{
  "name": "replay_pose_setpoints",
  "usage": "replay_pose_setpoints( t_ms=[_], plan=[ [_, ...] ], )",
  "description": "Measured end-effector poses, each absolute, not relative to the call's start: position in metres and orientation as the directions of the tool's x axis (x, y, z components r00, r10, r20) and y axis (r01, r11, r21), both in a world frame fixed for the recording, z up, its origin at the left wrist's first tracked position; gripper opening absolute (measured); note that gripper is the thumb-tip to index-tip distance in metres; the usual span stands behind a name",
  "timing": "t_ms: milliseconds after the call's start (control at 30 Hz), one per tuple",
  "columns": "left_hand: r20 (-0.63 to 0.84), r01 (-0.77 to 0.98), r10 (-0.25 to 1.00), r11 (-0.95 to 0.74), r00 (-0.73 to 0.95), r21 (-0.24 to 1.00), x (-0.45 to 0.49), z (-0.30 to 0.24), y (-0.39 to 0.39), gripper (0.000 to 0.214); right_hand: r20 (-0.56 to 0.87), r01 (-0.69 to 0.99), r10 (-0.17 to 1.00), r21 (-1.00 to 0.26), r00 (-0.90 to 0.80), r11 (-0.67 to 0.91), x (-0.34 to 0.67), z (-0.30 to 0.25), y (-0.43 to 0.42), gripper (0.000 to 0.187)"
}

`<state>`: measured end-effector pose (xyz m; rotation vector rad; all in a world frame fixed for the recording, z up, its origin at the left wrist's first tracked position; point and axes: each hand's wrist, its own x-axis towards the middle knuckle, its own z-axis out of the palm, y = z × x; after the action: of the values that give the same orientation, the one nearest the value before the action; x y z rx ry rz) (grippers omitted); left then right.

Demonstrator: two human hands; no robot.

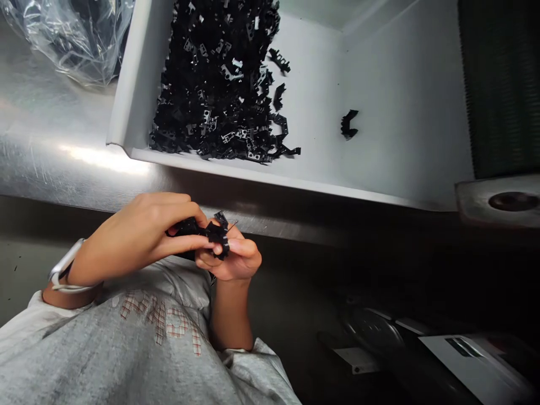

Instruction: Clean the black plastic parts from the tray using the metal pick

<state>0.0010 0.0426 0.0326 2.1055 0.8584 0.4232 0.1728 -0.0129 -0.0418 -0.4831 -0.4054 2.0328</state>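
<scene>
Close to my body, in front of the table edge, my left hand [162, 228] is closed with black pieces between its thumb and fingers. My right hand [236, 256] pinches a small black plastic part [218, 232] from the other side, so both hands meet at it. A thin wire-like tip sticks out from the part to the right. How many pieces are in my left palm is hidden by the fingers. Beyond the hands, a heap of similar black plastic parts [215, 84] fills the left side of a white tray [392, 84].
One loose black part [349, 125] lies apart in the tray's right half. A clear plastic bag [80, 39] rests on the metal table [50, 140] at the upper left. Dark ribbed equipment [502, 84] with a metal bracket [502, 201] borders the tray's right side.
</scene>
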Motion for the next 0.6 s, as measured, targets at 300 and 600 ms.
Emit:
replay_pose_setpoints(
  t_ms=[300, 600],
  plan=[
    [-0.192, 0.360, 0.809, -0.026, 0.555, 0.933, 0.008, 0.011, 0.038, 0.028, -0.295, -0.762, 0.903, -0.491, -0.311, -0.423, 0.177, -0.027, -0.016, 0.016],
    [-0.327, 0.067, 0.761, 0.351, 0.560, 0.934, 0.022, 0.000, 0.020, 0.042, -0.323, -0.725, 0.942, -0.628, -0.089, -0.284, 0.164, -0.016, -0.027, 0.017]
  ],
)
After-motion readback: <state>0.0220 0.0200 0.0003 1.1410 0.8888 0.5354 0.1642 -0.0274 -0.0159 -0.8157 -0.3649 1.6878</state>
